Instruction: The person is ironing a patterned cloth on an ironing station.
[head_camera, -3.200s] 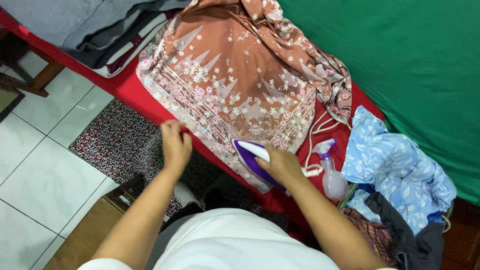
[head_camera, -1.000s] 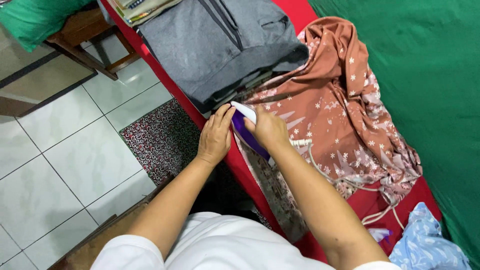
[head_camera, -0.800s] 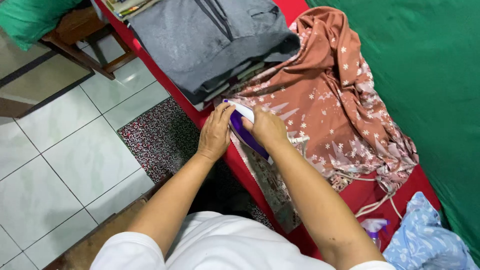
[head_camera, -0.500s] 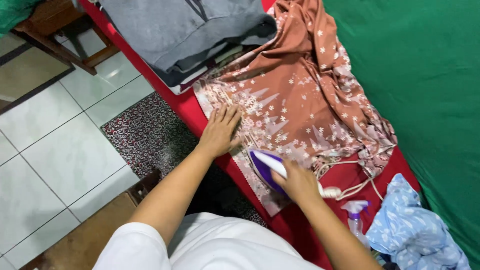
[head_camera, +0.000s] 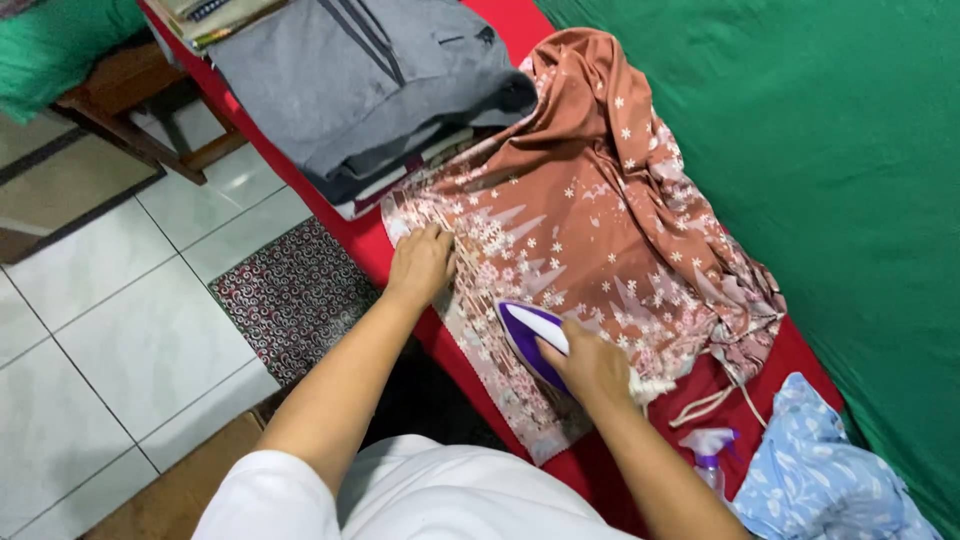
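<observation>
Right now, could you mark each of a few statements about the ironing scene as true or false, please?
1. The right hand holds a purple and white iron on the brown patterned cloth. True.
2. The left hand holds the spray bottle. False: it lies flat on the cloth; the bottle stands untouched by the blue floral fabric.
3. Folded grey clothes lie beyond the cloth. True.
4. The board cover is blue. False: the cover is red.
</observation>
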